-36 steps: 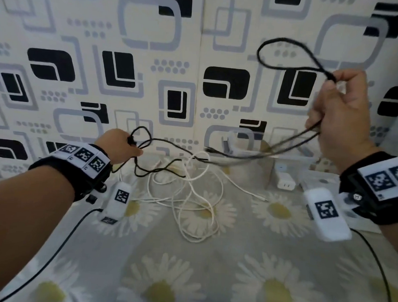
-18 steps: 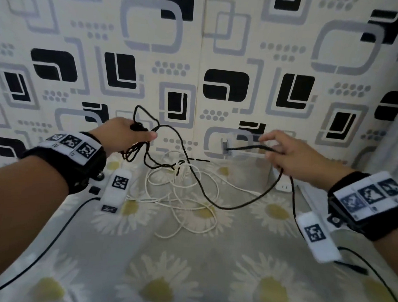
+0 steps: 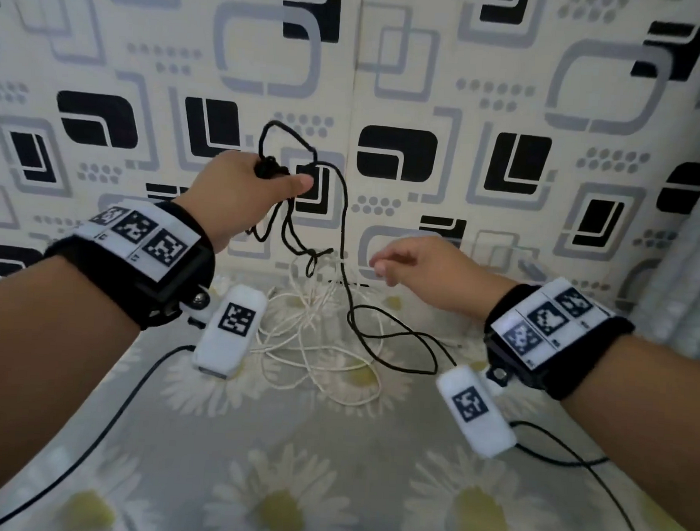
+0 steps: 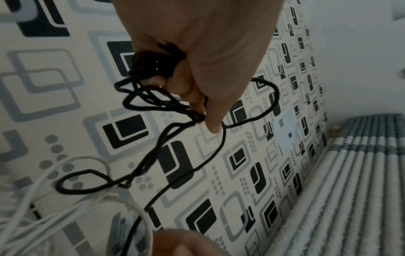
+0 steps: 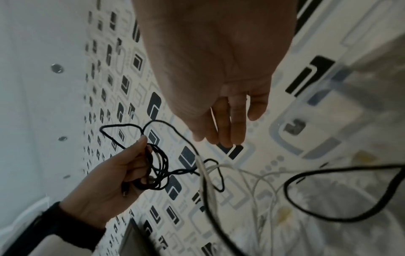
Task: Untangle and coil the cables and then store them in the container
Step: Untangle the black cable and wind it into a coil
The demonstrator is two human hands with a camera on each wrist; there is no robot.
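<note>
Left wrist view: our left hand (image 4: 197, 57) has its fingers (image 4: 186, 86) curled round a small bundle of black loops, with the forefinger pointing down past a twisted strand
Right wrist view: our right hand (image 5: 219, 72) hangs with its fingers (image 5: 237, 121) straight and loosely together, holding nothing, just above the strands
Black cable (image 3: 343, 241): bunched in the left hand up by the wall, then dropping in a long run to a slack loop that lies on the bed beside the right wrist
White cable (image 3: 317, 344): a loose heap on the daisy-print sheet (image 3: 330, 485) between our two wrists; in the wrist views one black loop hooks through its upper strands
Container: we cannot make it out with any certainty; something pale and clear sits blurred behind the right hand
Step in hand: we judge we are gathering the black cable into a coil and reaching for its next length
How to do it well: we should take the hanging run close below the left hand, draw it clear of the white strands before adding a turn, and keep each loop the same size
Risk: pulling hard while the loop is caught may drag the white heap up and tighten the snag
</note>
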